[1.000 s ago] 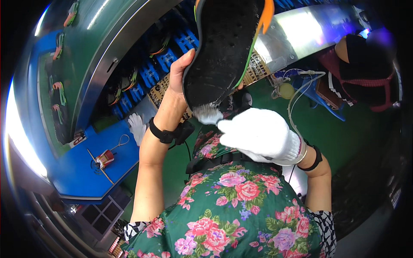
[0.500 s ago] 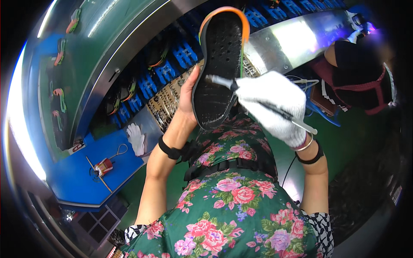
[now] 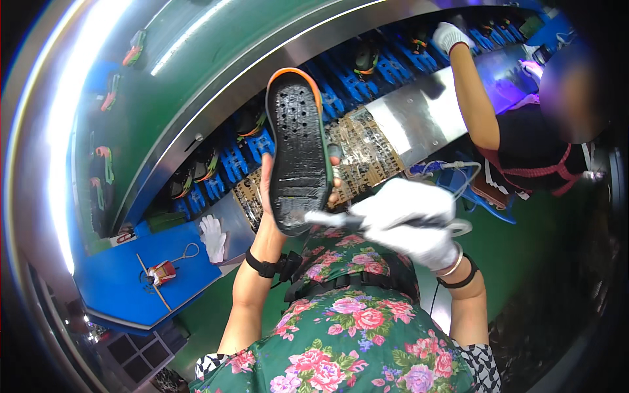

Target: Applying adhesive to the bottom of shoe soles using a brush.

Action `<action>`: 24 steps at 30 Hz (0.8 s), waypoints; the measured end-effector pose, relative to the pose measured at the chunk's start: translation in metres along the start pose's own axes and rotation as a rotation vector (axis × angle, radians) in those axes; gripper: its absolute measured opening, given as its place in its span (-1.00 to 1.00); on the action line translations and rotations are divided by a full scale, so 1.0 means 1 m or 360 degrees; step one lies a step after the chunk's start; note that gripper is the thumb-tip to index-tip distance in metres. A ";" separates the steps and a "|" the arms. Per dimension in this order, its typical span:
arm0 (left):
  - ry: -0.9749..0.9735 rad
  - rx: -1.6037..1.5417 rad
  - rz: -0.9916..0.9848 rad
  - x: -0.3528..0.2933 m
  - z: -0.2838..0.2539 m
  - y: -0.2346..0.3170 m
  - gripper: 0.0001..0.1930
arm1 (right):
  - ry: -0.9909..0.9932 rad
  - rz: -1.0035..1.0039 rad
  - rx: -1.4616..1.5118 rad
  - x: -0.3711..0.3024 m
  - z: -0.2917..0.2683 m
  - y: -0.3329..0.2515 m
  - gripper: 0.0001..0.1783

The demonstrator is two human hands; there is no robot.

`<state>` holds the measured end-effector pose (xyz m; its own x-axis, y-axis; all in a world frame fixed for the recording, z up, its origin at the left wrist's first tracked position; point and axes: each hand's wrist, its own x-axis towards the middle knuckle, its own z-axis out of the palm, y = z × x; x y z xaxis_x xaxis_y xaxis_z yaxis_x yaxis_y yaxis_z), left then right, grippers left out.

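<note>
My bare left hand grips a shoe sole, thumb on one side and fingertips round the other. The sole is black inside, with small holes toward its far end and an orange and green rim. It is held up with its inner face toward me and looks wet near the heel. In my white-gloved right hand is a brush, its tip at the sole's near end. The brush and glove are blurred by motion.
Behind the sole runs a conveyor with blue racks carrying soles. Cardboard under clear film covers part of the metal ledge. On the left, a blue table bears a small red container and a white glove. A co-worker's arm reaches over at right.
The sole has moved nearer to me and left. The brush has gone from its middle to its near end. A co-worker's gloved hand has come in over the racks.
</note>
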<state>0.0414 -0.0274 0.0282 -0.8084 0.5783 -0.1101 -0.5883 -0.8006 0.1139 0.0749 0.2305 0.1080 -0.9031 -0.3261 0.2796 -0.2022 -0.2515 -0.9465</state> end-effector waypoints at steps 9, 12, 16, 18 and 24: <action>-0.0523 -0.0224 0.0281 -0.063 0.025 0.023 -0.01 | 0.0731 0.0570 0.1187 -0.025 -0.009 0.049 -0.75; -0.0663 -0.0202 0.0356 -0.076 0.036 0.029 -0.02 | 0.0723 0.0713 0.1132 -0.032 -0.009 0.078 -0.75; -0.0726 -0.0125 0.0485 -0.098 0.045 0.042 0.02 | 0.0660 0.0792 0.1078 -0.033 -0.002 0.102 -0.73; -0.0712 -0.0056 0.0606 -0.110 0.046 0.055 0.04 | 0.0659 0.0732 0.0987 -0.031 0.004 0.107 -0.72; -0.0663 0.0382 0.0854 -0.133 0.051 0.177 0.11 | 0.0661 0.0794 0.0905 -0.021 0.026 0.114 -0.72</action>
<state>0.0434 -0.2382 0.1139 -0.9004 0.1651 0.4025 -0.0577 -0.9623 0.2658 0.0806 0.1848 -0.0016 -0.9236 -0.1882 -0.3340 0.3753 -0.6218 -0.6874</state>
